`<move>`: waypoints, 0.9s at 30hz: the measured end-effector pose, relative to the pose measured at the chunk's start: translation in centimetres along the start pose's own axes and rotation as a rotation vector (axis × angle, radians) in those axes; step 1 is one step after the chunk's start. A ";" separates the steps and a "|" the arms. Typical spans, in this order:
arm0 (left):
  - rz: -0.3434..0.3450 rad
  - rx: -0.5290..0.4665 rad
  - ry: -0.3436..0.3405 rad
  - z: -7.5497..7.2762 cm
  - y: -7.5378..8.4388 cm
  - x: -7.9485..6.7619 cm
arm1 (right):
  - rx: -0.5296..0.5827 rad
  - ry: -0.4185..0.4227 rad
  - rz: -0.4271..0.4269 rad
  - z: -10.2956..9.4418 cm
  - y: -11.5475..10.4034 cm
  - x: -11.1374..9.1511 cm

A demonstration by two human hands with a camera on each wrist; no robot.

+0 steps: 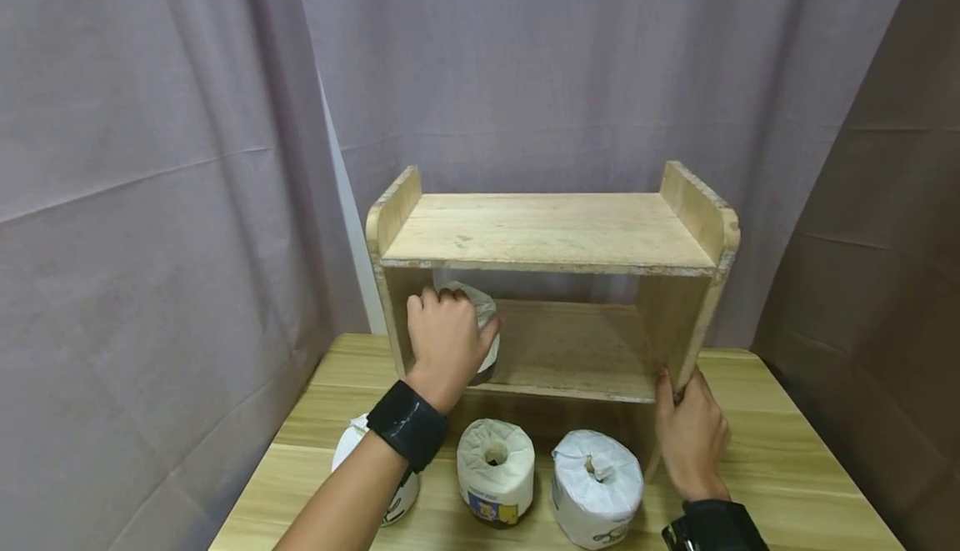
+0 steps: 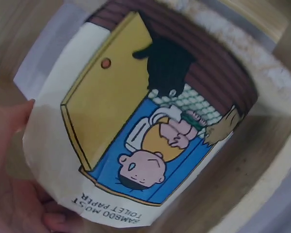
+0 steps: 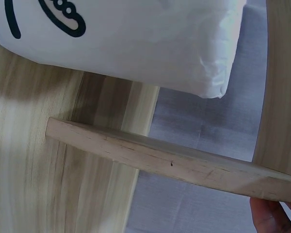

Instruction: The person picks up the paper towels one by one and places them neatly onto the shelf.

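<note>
L hand (image 1: 447, 336) grips cream paper-wrapped cylindrical TP roll (image 2: 121, 131) in L end of pale wooden shelf (image 1: 543, 230), mid tier, R hand (image 1: 693, 438) pinches shelf's R side, & imo letting go early could tip roll off front edge.

On the wrapper of the paper roll (image 2: 140, 121) held by the left fingers (image 2: 24, 206), two lines of dark capitals (image 2: 109, 208) can be read, upside down and slanting: "BAMBOO MOST" and "TOILET PAPER". They stand near the end of the roll close to these fingers. The middle roll (image 1: 497, 476), below the left fingers in the head view, bears print too small to read. The right-hand roll (image 1: 600, 493), left of the right fingers (image 3: 267, 216), shows black marks, not legible as letters.
</note>
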State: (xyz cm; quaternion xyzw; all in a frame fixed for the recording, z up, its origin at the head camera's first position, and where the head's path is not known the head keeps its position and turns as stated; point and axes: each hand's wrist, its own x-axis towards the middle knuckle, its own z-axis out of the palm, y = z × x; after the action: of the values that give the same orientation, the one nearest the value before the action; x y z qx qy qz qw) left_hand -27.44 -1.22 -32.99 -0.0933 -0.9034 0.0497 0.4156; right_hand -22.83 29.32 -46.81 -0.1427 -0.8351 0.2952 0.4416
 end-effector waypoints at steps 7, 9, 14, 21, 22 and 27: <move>-0.063 0.025 0.017 0.6 1.2 0.6 | 0.009 -0.007 -0.004 0.1 0.0 -0.3; -0.076 0.009 0.002 0.8 1.6 0.8 | 0.010 -0.006 -0.005 0.0 0.1 -0.2; -0.116 -0.012 -0.038 0.9 2.4 1.4 | 0.011 0.006 0.000 0.0 0.0 -0.1; -0.174 -0.066 -0.089 1.1 2.7 2.0 | 0.006 0.001 0.013 -0.1 0.0 -0.1; -0.174 -0.083 -0.093 1.1 2.7 2.0 | 0.006 0.001 0.016 0.0 0.0 -0.1; -0.157 -0.141 -0.071 1.3 2.1 1.8 | 0.008 -0.005 0.019 0.0 0.0 -0.2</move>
State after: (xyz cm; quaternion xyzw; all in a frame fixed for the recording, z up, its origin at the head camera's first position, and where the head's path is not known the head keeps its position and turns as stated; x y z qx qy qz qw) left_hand -29.29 1.22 -32.82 -0.0494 -0.9232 -0.0433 0.3786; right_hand -22.71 29.22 -46.87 -0.1482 -0.8338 0.3030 0.4372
